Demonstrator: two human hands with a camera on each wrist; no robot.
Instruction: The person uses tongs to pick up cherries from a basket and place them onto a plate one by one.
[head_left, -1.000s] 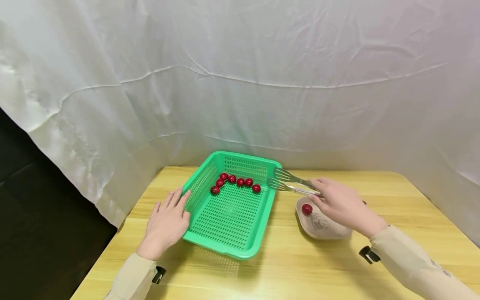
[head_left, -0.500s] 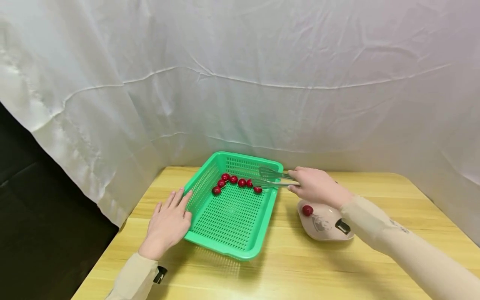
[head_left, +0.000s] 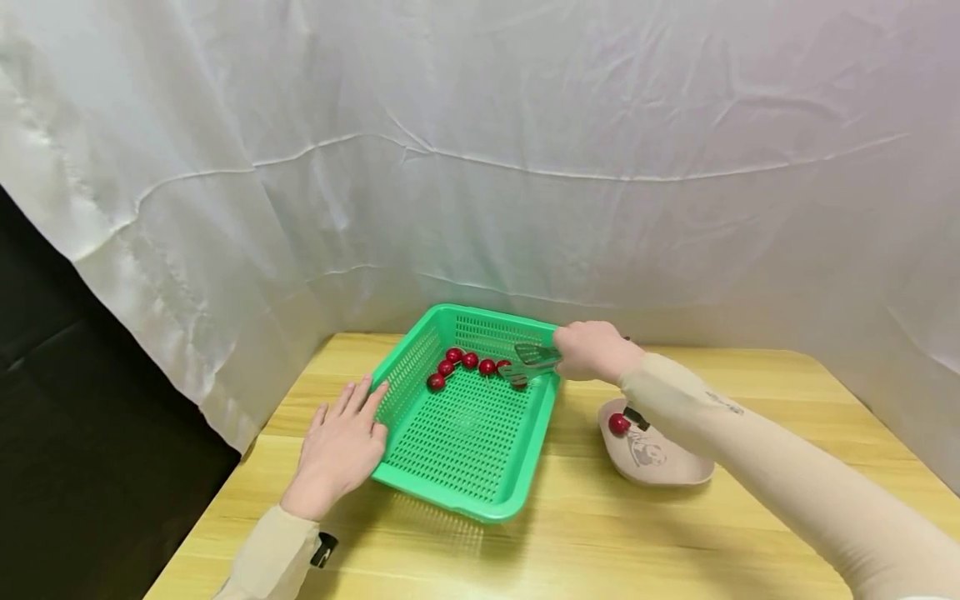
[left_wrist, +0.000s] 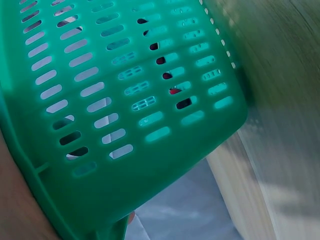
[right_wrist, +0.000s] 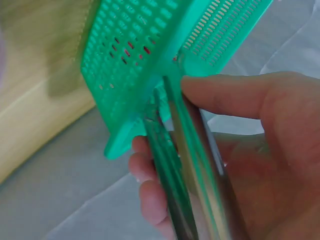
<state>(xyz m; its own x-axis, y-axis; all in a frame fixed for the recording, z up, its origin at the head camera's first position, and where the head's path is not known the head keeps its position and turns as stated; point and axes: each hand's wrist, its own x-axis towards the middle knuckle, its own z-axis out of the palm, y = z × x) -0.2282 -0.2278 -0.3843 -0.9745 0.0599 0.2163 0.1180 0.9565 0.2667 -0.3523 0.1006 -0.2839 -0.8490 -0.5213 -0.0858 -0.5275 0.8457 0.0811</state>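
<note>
In the head view a green plastic basket (head_left: 465, 504) holds several red cherries (head_left: 436, 382) in a bent row near its back. My left hand (head_left: 337, 450) rests with spread, straight fingers on the basket's left rim. My right hand (head_left: 596, 350) grips metal tongs (head_left: 536, 357) by their arms, over the basket's right rim. The tongs' slotted ends are spread apart and reach down by the cherries at the right end of the row, partly covering them. In the right wrist view, thumb and fingers close around the tongs' arms (right_wrist: 185, 165).
A pale pink dish (head_left: 660, 471) with a printed animal stands right of the basket, below my right forearm. One cherry (head_left: 619, 424) lies in it. The wooden table (head_left: 570, 542) ends at the back against a white cloth (head_left: 525, 233).
My right hand has moved left with the tongs, from above the dish to the basket's right rim, and the tong ends have gone down into the basket. My left hand stays in place.
</note>
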